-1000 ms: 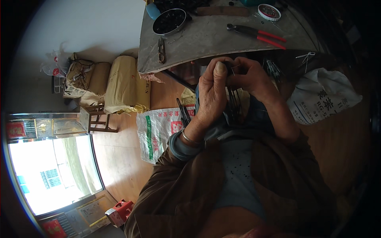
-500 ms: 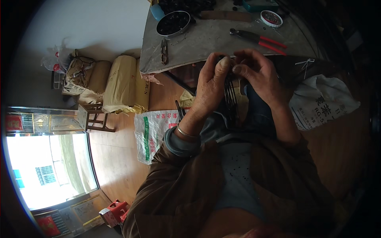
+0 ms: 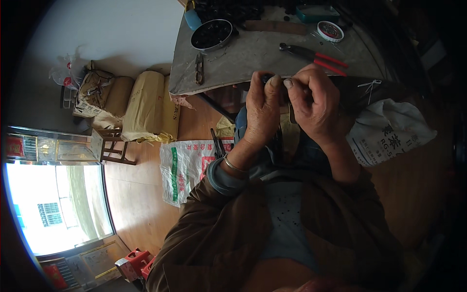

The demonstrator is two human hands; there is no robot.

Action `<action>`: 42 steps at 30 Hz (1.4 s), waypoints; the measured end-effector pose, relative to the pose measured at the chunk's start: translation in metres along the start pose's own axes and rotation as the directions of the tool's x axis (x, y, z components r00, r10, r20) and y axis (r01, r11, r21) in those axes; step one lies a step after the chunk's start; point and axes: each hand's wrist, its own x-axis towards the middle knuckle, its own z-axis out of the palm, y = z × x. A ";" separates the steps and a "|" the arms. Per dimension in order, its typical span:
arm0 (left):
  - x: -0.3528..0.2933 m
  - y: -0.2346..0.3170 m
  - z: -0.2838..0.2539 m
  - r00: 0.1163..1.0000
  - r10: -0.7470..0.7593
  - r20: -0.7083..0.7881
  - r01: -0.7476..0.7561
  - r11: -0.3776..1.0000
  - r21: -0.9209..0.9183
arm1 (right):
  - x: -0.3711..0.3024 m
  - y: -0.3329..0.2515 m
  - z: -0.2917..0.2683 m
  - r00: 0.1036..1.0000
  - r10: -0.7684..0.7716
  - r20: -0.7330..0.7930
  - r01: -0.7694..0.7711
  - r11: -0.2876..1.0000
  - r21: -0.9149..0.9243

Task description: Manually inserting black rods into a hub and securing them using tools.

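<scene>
My left hand (image 3: 262, 109), with a bracelet at the wrist, is raised near the front edge of the table. Its thumb and forefinger pinch a small round black piece (image 3: 266, 78). Close beside it, my right hand (image 3: 315, 100) is closed, thumb tip against curled fingers and pointing at the left thumb. Whatever it may hold is too small or hidden to tell. Thin black strands (image 3: 278, 138) hang in shadow below the hands, over my lap. Pliers with red handles (image 3: 331, 61) lie on the table beyond my right hand.
On the grey table (image 3: 243, 58) are a round pan of black pieces (image 3: 211, 34), small dark pliers (image 3: 199, 68), a white-rimmed dish (image 3: 331, 31) and a green tray (image 3: 317, 13). White sacks (image 3: 389, 131) lie at right and left. Wrapped rolls (image 3: 143, 104) and a wooden stool (image 3: 113, 146) stand left.
Both hands have turned and moved slightly; the right fingers have curled in more. The small black piece now shows at the left fingertips, and the black strands show less. The view has shifted a little.
</scene>
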 end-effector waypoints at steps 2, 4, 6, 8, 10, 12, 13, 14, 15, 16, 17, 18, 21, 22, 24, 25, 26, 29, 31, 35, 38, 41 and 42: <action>0.000 -0.001 0.000 1.000 -0.003 0.008 0.003 1.000 -0.012 | 0.015 -0.003 -0.004 0.971 -0.231 0.065 0.238 0.963 -0.123; -0.005 0.004 0.001 1.000 0.009 0.023 -0.007 0.996 -0.091 | 0.022 0.008 -0.003 0.954 -0.274 0.119 0.290 0.945 -0.149; -0.004 0.010 -0.007 1.000 -0.015 0.014 0.015 1.000 0.019 | 0.025 0.011 -0.007 0.965 -0.229 0.129 0.213 0.969 0.125; 0.000 0.007 -0.009 1.000 -0.027 0.007 0.028 0.999 -0.047 | 0.022 0.008 -0.015 0.951 -0.272 0.150 0.266 0.962 0.055; -0.002 0.009 -0.008 0.998 -0.058 0.024 0.060 0.994 -0.089 | 0.015 0.015 -0.014 0.933 -0.303 0.194 0.309 0.951 -0.003; -0.004 0.006 -0.008 0.996 -0.054 0.065 0.057 0.998 -0.042 | 0.017 0.018 -0.016 0.933 -0.301 0.198 0.315 0.948 -0.040; -0.004 0.003 -0.008 0.993 -0.096 0.066 0.101 0.992 -0.080 | 0.020 0.020 -0.016 0.920 -0.321 0.224 0.336 0.941 -0.032; -0.004 0.001 -0.009 0.993 -0.096 0.073 0.102 0.991 -0.085 | 0.021 0.021 -0.016 0.907 -0.340 0.250 0.357 0.934 -0.024; -0.004 -0.001 -0.009 0.991 -0.087 0.105 0.100 0.987 -0.124 | 0.020 0.022 -0.016 0.907 -0.338 0.252 0.357 0.934 -0.032; -0.004 -0.001 -0.009 0.988 -0.077 0.135 0.099 0.982 -0.163 | 0.018 0.023 -0.016 0.943 -0.134 0.304 0.118 0.991 0.070; -0.004 0.001 -0.009 0.983 -0.097 0.155 0.124 0.977 -0.176 | 0.016 0.025 -0.016 0.925 0.067 0.373 -0.133 0.979 0.155; -0.004 0.000 -0.010 0.983 -0.095 0.158 0.123 0.976 -0.180 | 0.016 0.027 -0.017 0.926 0.068 0.372 -0.132 0.980 0.150; -0.006 0.000 -0.011 0.971 -0.099 0.216 0.147 0.965 -0.219 | 0.014 0.039 -0.020 0.438 0.344 0.831 -0.896 0.246 0.370; -0.006 -0.002 -0.013 0.971 -0.095 0.220 0.145 0.964 -0.224 | 0.013 0.044 -0.022 0.440 0.348 0.828 -0.895 0.251 0.370; -0.005 -0.007 -0.021 0.920 -0.146 0.364 0.262 0.920 -0.292 | 0.012 0.051 -0.023 0.427 0.303 0.852 -0.890 0.308 0.337; -0.004 -0.006 -0.022 0.926 -0.119 0.358 0.236 0.924 -0.302 | 0.018 0.044 -0.026 0.488 0.352 0.799 -0.845 0.422 0.330; -0.002 -0.007 -0.023 0.928 -0.117 0.355 0.233 0.924 -0.304 | 0.022 0.052 -0.026 0.486 0.350 0.801 -0.844 0.424 0.327; 0.007 -0.014 -0.032 0.978 -0.133 0.159 0.185 0.904 -0.386 | 0.035 0.101 -0.032 0.792 0.403 0.459 -0.504 0.855 0.119; 0.008 -0.015 -0.034 0.979 -0.144 0.147 0.190 0.907 -0.375 | 0.032 0.140 -0.042 0.958 0.057 0.281 0.113 0.825 -0.554; 0.000 -0.021 -0.034 0.975 -0.202 0.095 0.222 0.922 -0.317 | 0.027 0.162 -0.041 0.923 -0.068 0.378 0.273 0.810 -0.520; 0.000 -0.022 -0.032 0.983 -0.181 -0.031 0.174 0.972 -0.160 | 0.031 0.168 -0.034 0.917 -0.030 0.397 0.233 0.848 -0.476; 0.008 -0.022 -0.027 0.971 -0.200 -0.133 0.168 0.961 -0.222 | 0.031 0.156 -0.037 0.932 0.105 0.347 0.005 0.953 -0.303; 0.008 -0.024 -0.026 0.971 -0.192 -0.140 0.161 0.964 -0.210 | 0.028 0.145 -0.039 0.917 0.265 0.298 -0.214 0.958 -0.192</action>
